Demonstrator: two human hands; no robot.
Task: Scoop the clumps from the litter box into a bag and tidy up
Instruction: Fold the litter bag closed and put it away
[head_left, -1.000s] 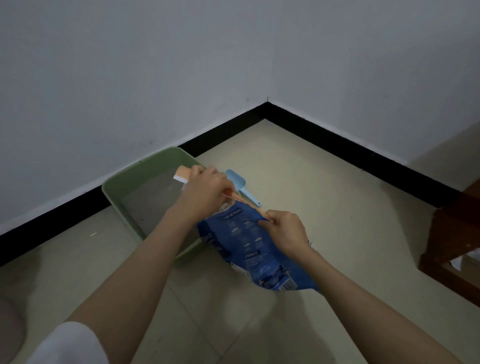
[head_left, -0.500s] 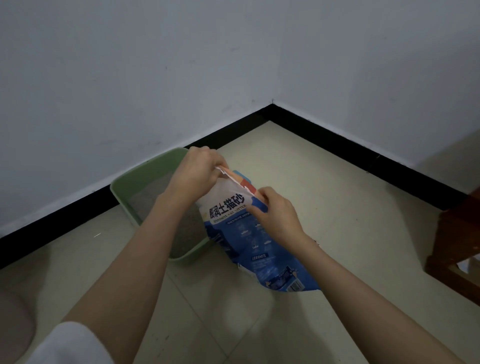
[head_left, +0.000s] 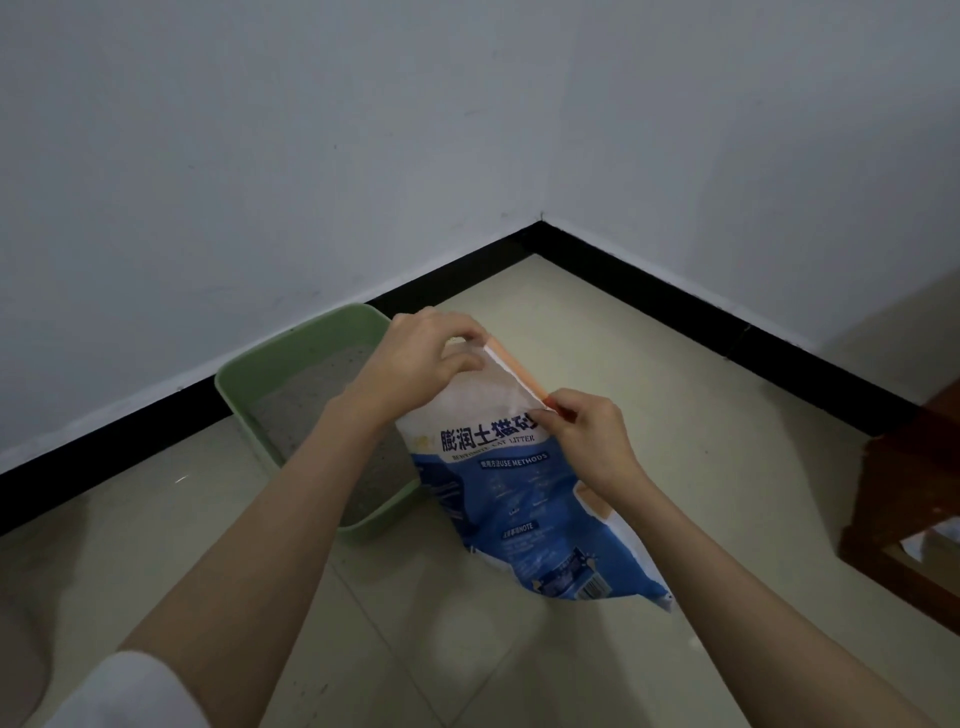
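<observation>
A blue and white cat litter bag (head_left: 519, 499) stands upright on the floor, just right of the green litter box (head_left: 291, 358). My left hand (head_left: 421, 358) pinches the far end of the bag's orange top strip. My right hand (head_left: 587, 436) pinches the near end of the same strip. Grey litter fills the box, and my left forearm crosses over it. The blue scoop is hidden behind the bag and my hands.
The box sits against a white wall with a black skirting board (head_left: 675, 291) near the room's corner. Dark wooden furniture (head_left: 904, 499) stands at the right edge. Beige floor tiles (head_left: 467, 654) stretch around the bag.
The bag has been raised from lying tilted to standing upright, with both hands moving up along its top edge. The blue scoop, visible a second ago, is now hidden behind it.
</observation>
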